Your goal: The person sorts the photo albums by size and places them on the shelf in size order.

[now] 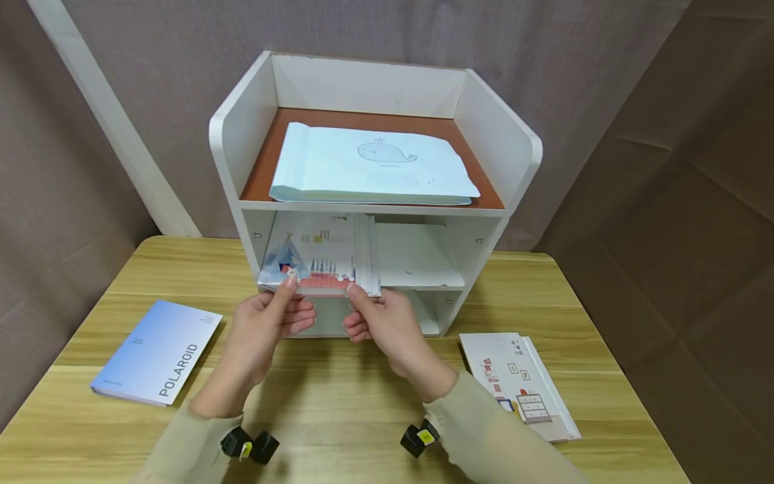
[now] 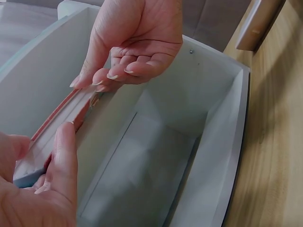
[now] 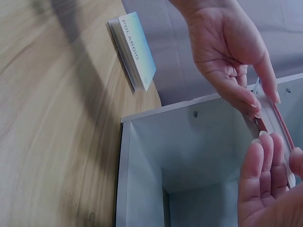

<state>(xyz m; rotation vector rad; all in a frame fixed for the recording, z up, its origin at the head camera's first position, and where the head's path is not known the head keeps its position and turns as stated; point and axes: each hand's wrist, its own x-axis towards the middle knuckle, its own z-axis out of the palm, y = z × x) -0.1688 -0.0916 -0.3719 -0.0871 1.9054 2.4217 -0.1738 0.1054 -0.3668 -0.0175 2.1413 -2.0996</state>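
A book (image 1: 326,242) with a blue tent and other small drawings on its cover lies flat at the left of the shelf unit's middle compartment. Its front edge sticks out slightly over the shelf board. My left hand (image 1: 256,329) pinches this front edge near the left corner, thumb on top and fingers underneath. Closer to the spine side, my right hand (image 1: 393,329) grips the same edge in a like way. The right wrist view shows the red-edged side of the book between the fingertips of both hands. The book's far end is hidden under the top board.
The white shelf unit (image 1: 523,161) stands at the back of the wooden table (image 1: 338,417). A book with a whale drawing (image 1: 375,161) lies on its top. A blue POLAROID book (image 1: 157,353) lies at left, another illustrated book (image 1: 514,383) at right.
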